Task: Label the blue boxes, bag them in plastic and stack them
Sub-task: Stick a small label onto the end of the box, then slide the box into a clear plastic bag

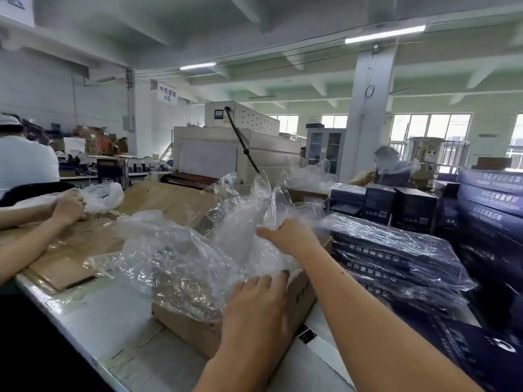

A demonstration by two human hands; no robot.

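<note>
Cardboard box [190,327] on the table [113,321], stuffed with clear plastic bags [181,256]; left hand [254,306] flat on them, right hand [294,236] with fingers buried, grip unclear.

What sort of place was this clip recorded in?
Most likely a factory packing floor. There are stacks of bagged blue boxes on the right, a cardboard carton of clear plastic bags in front, and a large machine behind.

Both bare forearms reach forward, the right one stretched farther. The left hand [254,304] lies palm down with fingers straight and slightly spread. The right hand [293,236] shows its back, thumb out sideways, fingers hidden.
</note>
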